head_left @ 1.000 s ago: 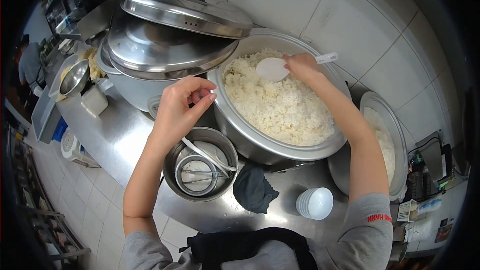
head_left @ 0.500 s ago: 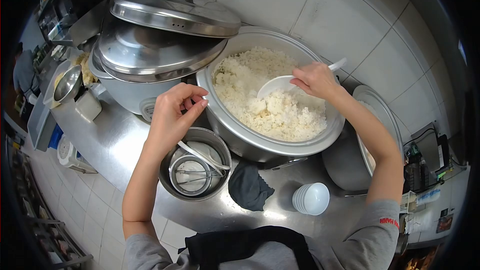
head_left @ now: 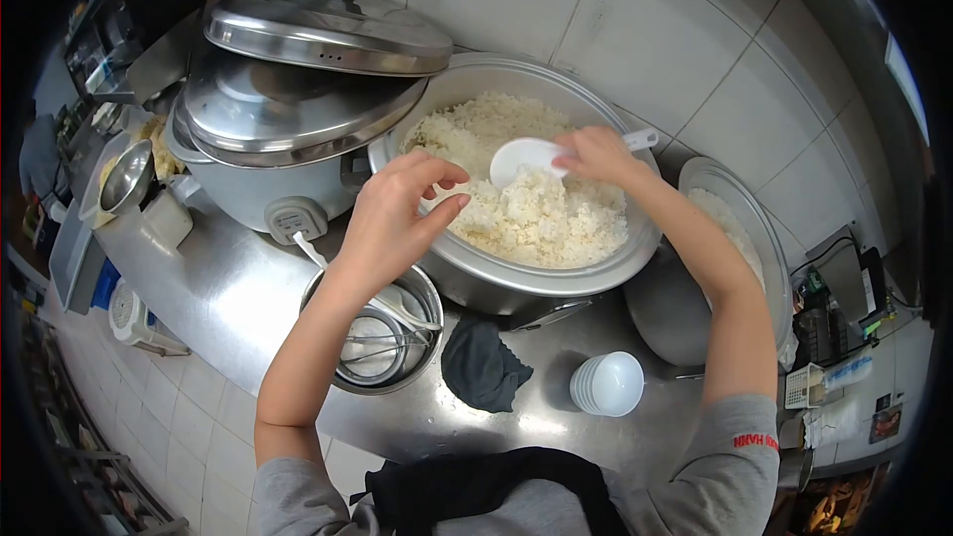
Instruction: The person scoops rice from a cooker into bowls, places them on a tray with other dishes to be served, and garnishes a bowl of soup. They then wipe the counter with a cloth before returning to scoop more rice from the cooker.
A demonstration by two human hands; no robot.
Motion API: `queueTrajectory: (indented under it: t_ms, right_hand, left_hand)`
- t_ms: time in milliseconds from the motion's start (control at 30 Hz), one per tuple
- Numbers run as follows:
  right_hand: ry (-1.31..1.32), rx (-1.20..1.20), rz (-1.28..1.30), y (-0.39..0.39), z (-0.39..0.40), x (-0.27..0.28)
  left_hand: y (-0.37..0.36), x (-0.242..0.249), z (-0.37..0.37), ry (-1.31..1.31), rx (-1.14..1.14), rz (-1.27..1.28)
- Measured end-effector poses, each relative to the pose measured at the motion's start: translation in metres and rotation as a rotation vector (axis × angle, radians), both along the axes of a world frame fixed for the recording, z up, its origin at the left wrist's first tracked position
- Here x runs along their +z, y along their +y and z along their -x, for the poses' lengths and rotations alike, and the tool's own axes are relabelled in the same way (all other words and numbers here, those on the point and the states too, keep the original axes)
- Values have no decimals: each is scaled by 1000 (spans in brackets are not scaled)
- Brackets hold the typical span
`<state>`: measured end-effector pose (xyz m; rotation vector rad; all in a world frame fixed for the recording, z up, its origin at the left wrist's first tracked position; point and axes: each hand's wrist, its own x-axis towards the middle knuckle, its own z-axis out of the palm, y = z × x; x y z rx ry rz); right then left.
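A large open rice cooker [head_left: 476, 283] holds a heap of cooked white rice [head_left: 546, 218]. Inside its rim, my right hand [head_left: 601, 154] grips a white rice paddle [head_left: 521, 159], whose blade rests against the rice while the handle end sticks out to the right. Over the cooker's left rim hovers my left hand [head_left: 402, 203], thumb and fingers apart, with nothing in it. Below that hand stands a metal pot [head_left: 432, 337] with a smaller bowl and white-handled utensils in it, partly hidden by my left forearm.
Left of the rice stands a second cooker [head_left: 233, 194] with stacked metal lids [head_left: 328, 30]. A dark cloth [head_left: 483, 367] and stacked white bowls [head_left: 611, 384] lie along the counter's front. At right is another rice pot [head_left: 660, 313]. A person [head_left: 42, 159] stands far left.
My left hand has moved right and over the cooker's rim, its fingers opening wider. My right hand and the paddle have turned slightly in the rice. The whole view has shifted a little.
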<state>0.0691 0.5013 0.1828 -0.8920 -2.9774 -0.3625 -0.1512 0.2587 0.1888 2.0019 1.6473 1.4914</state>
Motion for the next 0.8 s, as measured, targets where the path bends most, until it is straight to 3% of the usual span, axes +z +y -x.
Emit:
queueTrajectory:
  t_ms: [67, 133, 267, 333, 433, 467, 533, 600, 667, 700, 733, 767, 800]
  right_hand:
    - [5, 78, 78, -5, 0, -2]
    - [-12, 86, 100, -7, -8, 5]
    - [-4, 80, 128, -16, -18, 6]
    - [25, 106, 56, -24, -23, 12]
    - [15, 130, -23, -41, -31, 24]
    - [17, 123, -21, -45, -36, 26]
    - [127, 317, -178, -51, -44, 27]
    - [203, 301, -193, -51, -45, 31]
    - [270, 276, -200, -44, -47, 24]
    - [180, 125, -165, -31, -45, 10]
    - [92, -22, -132, -29, -39, 6]
    - [94, -22, -137, -27, -37, 7]
    - [52, -1, -42, -26, -34, 9]
  left_hand:
    - [-1, 0, 4, 14, 15, 43]
    - [1, -6, 12, 254, 33, 44]
    - [31, -12, 5, 473, -49, 114]
    - [49, -6, -6, 648, -87, 344]
    - [69, -6, -7, 730, -37, 364]
    - [78, -9, -3, 734, -43, 363]
    - [88, -11, 9, 746, 247, 122]
    - [89, -8, 15, 698, 269, 11]
    - [79, 3, 6, 382, -19, 72]
    - [77, -2, -3, 378, -30, 75]
    - [76, -7, -14, 346, -194, 162]
    - [75, -9, -20, 317, -351, 243]
    - [73, -9, -24, 321, -348, 239]
